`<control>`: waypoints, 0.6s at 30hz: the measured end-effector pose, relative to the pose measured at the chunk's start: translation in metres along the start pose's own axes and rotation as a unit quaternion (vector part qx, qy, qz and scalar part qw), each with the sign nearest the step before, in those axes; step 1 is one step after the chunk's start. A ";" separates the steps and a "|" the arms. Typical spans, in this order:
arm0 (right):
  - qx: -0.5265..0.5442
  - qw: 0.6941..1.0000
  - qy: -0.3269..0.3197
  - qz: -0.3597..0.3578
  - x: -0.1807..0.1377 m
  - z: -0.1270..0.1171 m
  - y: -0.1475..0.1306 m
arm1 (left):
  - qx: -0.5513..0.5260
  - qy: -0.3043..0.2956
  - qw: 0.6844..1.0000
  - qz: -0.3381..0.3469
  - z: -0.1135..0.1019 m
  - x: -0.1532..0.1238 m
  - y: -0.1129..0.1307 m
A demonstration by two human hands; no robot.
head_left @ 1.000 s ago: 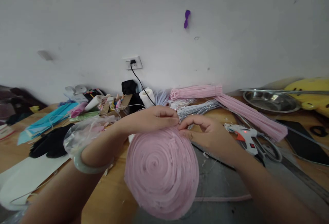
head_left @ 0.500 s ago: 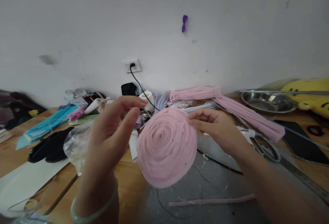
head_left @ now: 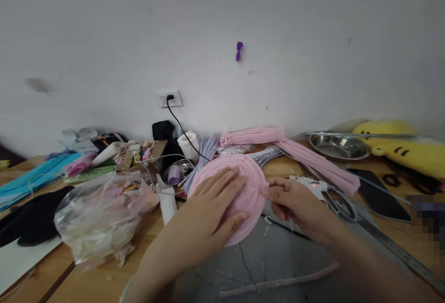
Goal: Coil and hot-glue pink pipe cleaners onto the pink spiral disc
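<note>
A round pink spiral disc (head_left: pixel 248 177) made of wound fuzzy stems rests low over the grey mat (head_left: pixel 288 256). My left hand (head_left: pixel 212 208) lies flat on its face with the fingers stretched out and spread, the thumb at its lower edge. My right hand (head_left: pixel 292 201) pinches the disc's right rim between thumb and fingers. A loose pink stem (head_left: pixel 278 280) lies on the mat in front of me.
A glue gun (head_left: pixel 311 186) and scissors (head_left: pixel 342 205) lie right of my hand. Bundles of pink stems (head_left: pixel 295 147), a steel bowl (head_left: pixel 339 146), a phone (head_left: pixel 378 195), a metal ruler (head_left: pixel 403 256) and a yellow plush (head_left: pixel 403 147) are to the right. A clear bag of scraps (head_left: pixel 100 215) is at left.
The disc has come down from a raised, tilted pose to the table. My left hand, which was open beside it, now presses flat on its face. The view has shifted left.
</note>
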State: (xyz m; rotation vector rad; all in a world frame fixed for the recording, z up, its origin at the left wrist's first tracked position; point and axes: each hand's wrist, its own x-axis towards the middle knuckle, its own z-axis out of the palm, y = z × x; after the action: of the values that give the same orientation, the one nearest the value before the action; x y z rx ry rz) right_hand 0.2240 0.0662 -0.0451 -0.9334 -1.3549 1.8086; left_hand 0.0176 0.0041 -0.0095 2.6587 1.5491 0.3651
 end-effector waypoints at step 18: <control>0.091 0.989 -0.097 0.061 0.003 -0.012 0.012 | -0.029 0.003 0.999 0.039 0.002 0.002 0.007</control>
State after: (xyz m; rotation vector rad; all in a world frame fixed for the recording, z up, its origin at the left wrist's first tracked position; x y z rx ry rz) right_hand 0.2314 0.0720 -0.0600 -0.7729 -1.2439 2.1234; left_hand 0.0244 0.0027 -0.0098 2.6820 1.4174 0.4148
